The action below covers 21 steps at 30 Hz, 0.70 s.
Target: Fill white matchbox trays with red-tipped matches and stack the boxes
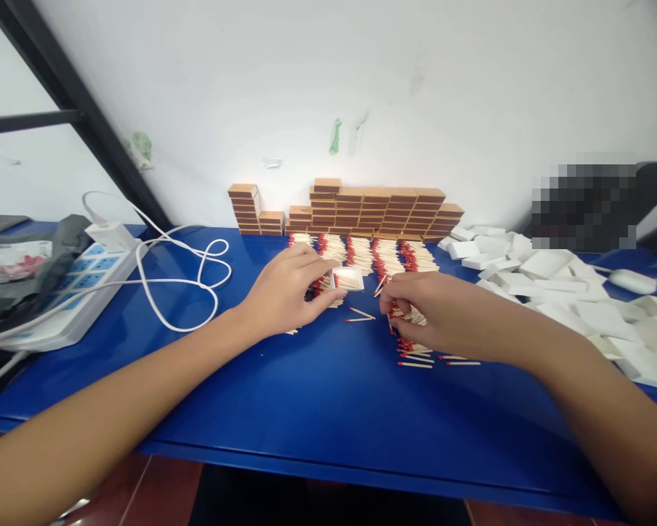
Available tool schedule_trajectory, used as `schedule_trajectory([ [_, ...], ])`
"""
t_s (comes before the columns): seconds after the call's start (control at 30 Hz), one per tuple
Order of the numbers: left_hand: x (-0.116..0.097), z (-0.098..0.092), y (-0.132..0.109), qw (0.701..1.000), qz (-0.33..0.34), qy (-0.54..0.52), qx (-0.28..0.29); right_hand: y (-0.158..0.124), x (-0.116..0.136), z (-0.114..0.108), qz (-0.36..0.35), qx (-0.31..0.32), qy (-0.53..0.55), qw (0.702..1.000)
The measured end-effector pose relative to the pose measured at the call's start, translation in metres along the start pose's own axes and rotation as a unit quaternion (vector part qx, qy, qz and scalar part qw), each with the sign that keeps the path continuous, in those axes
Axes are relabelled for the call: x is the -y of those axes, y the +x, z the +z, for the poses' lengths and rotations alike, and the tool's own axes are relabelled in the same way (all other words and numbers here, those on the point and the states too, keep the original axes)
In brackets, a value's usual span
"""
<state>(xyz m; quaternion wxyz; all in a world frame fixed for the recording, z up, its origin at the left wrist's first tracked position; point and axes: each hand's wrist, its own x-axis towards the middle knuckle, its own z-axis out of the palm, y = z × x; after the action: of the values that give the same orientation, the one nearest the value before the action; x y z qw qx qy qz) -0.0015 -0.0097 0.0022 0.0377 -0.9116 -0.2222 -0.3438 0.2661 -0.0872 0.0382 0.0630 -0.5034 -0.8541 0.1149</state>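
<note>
My left hand [287,292] holds a small white matchbox tray [348,278] by its left end, with a few matches inside it. My right hand [430,310] rests curled on a heap of red-tipped matches [410,343] and pinches some of them. More matches lie in neat rows [372,256] just beyond both hands. A few loose matches [359,315] lie between my hands on the blue table [317,394].
Brown matchboxes [361,212] are stacked against the white wall. A pile of empty white trays [569,292] fills the right side. A power strip [70,292] with a white cable [180,285] sits at the left, and a white mouse [632,280] at the far right.
</note>
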Motion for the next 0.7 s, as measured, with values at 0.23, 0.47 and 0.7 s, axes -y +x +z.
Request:
schedule_trajectory([
  [0.23, 0.001, 0.001, 0.000, 1.000, 0.005, 0.001, -0.003, 0.002, -0.001, 0.002, -0.010, 0.008, 0.018, 1.000],
  [0.47, -0.001, -0.001, 0.000, 1.000, 0.012, -0.005, 0.004, 0.006, -0.002, 0.006, -0.001, 0.045, 0.039, 0.998],
  [0.7, 0.002, 0.000, 0.000, 1.000, 0.010, -0.015, 0.004, 0.004, 0.009, 0.011, 0.019, 0.071, 0.067, 0.995],
])
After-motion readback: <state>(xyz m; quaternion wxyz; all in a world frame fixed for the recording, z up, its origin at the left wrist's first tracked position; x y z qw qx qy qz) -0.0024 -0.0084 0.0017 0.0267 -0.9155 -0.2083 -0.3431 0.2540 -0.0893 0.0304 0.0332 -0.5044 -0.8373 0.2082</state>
